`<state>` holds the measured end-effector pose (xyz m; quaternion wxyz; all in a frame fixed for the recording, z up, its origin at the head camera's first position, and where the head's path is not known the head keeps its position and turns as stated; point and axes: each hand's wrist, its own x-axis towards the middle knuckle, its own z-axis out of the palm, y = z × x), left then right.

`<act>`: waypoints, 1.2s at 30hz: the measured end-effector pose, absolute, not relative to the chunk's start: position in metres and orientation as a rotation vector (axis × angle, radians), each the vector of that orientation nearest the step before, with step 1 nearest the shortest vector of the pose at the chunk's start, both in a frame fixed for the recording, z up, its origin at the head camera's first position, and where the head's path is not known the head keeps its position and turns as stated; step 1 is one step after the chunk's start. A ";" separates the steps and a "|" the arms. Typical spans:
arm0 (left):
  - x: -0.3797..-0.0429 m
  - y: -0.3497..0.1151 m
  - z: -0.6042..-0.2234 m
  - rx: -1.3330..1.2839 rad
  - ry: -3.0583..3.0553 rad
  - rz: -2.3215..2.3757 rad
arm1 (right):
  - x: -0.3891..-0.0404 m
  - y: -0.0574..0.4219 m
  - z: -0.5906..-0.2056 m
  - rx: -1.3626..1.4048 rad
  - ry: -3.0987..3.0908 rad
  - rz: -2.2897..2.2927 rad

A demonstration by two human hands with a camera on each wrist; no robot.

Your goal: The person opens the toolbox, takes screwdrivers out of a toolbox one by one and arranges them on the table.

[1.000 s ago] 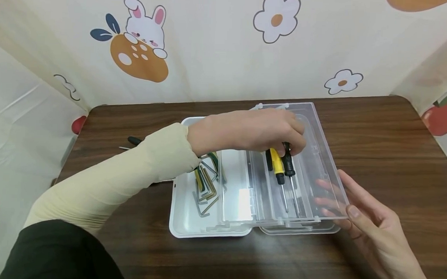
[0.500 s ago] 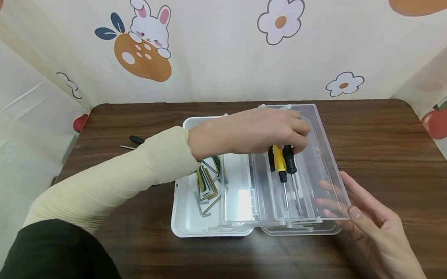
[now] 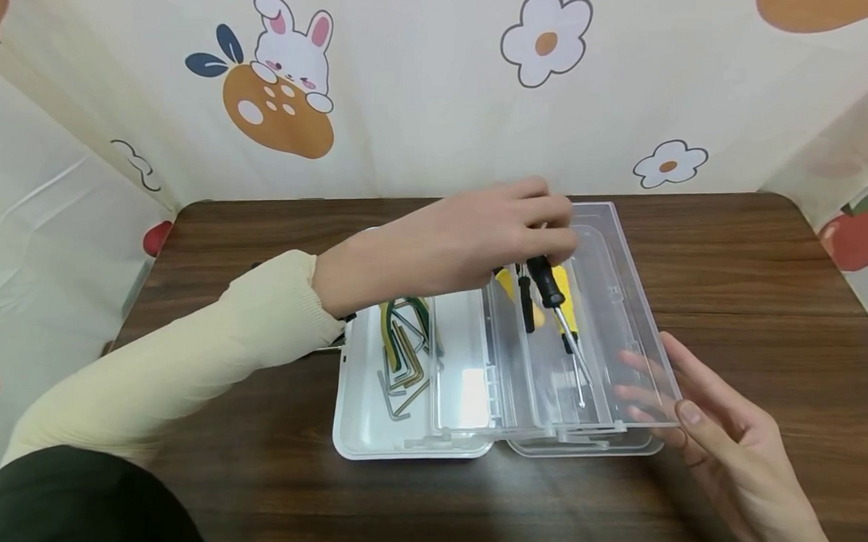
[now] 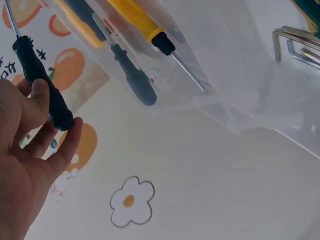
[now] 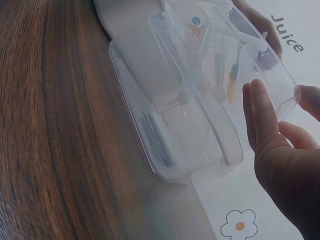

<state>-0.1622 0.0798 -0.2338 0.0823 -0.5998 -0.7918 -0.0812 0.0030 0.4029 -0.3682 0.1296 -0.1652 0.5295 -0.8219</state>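
My left hand (image 3: 471, 236) grips a black-handled screwdriver (image 3: 546, 281) by its handle, its metal shaft slanting down over the clear plastic tray (image 3: 615, 309). In the left wrist view, the fingertips of this hand reach the end of the handle. Inside the tray lie a yellow-and-black screwdriver (image 4: 137, 20), a smaller black-handled one (image 4: 135, 77), and other yellow and black pieces. At the tray's front right corner, my right hand (image 3: 737, 441) holds the edge, thumb on the near side and fingers behind the clear wall. The tray is raised and tilted above the box.
Under the tray, a white box (image 3: 356, 432) contains several L-shaped hex keys (image 3: 405, 362), some in green-and-yellow holders. A clear lid half (image 3: 578, 450) lies open to its right on the brown wooden table (image 3: 749, 282). A patterned curtain (image 3: 425, 103) rises behind.
My left hand has lifted the black screwdriver and drawn slightly left, tilting its shaft toward the right. The yellow screwdriver has shifted within the tray. My right hand stays at the corner.
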 end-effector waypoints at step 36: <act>-0.132 -0.052 -0.267 -1.116 -2.569 -0.572 | 0.002 0.403 -0.371 -0.495 1.508 -2.404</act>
